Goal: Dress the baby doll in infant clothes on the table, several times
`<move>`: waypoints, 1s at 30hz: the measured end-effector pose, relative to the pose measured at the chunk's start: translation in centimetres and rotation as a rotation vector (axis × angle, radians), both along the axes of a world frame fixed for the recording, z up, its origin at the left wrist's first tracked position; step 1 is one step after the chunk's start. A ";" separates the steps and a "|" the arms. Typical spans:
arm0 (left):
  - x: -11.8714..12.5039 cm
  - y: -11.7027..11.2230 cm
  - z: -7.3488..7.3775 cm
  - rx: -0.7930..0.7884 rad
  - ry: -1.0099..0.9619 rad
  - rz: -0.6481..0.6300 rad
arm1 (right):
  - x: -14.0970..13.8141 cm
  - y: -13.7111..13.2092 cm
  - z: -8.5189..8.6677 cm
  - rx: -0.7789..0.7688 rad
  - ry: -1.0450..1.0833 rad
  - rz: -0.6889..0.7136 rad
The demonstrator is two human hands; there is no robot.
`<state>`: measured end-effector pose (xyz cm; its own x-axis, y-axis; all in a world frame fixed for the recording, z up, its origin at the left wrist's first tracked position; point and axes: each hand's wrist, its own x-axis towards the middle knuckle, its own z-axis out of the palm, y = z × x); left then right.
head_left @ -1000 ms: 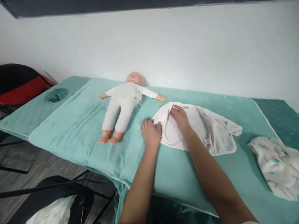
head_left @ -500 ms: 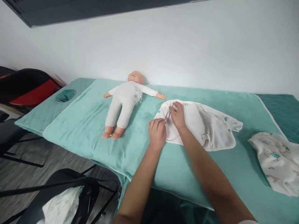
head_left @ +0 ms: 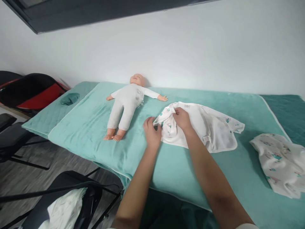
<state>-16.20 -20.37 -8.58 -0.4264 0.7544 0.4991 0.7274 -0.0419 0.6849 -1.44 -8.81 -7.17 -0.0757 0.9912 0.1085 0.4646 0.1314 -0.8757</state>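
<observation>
A white baby shirt [head_left: 196, 124] with small coloured prints lies spread on the green padded bed, its pale inside facing up. My right hand [head_left: 183, 118] pinches the shirt's front panel near the neckline, where the printed side is turned over. At the left sleeve's end is my left hand [head_left: 152, 132], thumb and fingers curled around the cuff; the fingertips are partly hidden. To the left, a baby doll [head_left: 127, 98] with a white cloth body lies on its back, arms spread, apart from both hands.
A second printed white cloth [head_left: 280, 162] lies bunched at the right on the bed [head_left: 78, 127]. A white wall [head_left: 214, 54] runs behind. Black folding chairs [head_left: 45, 92] stand at the left, and one in front [head_left: 91, 197] carries a pale cloth [head_left: 65, 208].
The shirt's left front panel is now folded over, showing its printed side and sleeve. My left hand has moved left to the sleeve end; my right hand has shifted slightly.
</observation>
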 end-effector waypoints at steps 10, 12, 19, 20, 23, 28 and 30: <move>-3.4 3.1 0.5 -0.042 0.100 0.023 | 0.8 0.3 0.6 -0.164 0.334 -0.120; -4.5 4.2 0.5 0.068 0.153 0.043 | 0.8 0.2 0.7 -0.162 0.358 -0.137; -6.5 6.5 0.2 0.134 0.227 0.183 | 0.5 0.4 0.4 -0.164 0.397 -0.141; -6.3 6.4 0.3 0.113 0.248 0.160 | 0.4 0.4 0.3 -0.164 0.406 -0.142; -5.7 6.0 0.5 -0.017 0.271 0.097 | 0.2 0.3 0.3 -0.178 0.507 -0.122; -5.4 5.4 0.7 -0.132 0.232 0.006 | -0.2 -0.5 1.8 -0.316 0.817 0.039; -5.1 5.1 0.7 -0.078 0.267 -0.082 | -0.8 -1.0 2.5 -0.332 0.879 0.201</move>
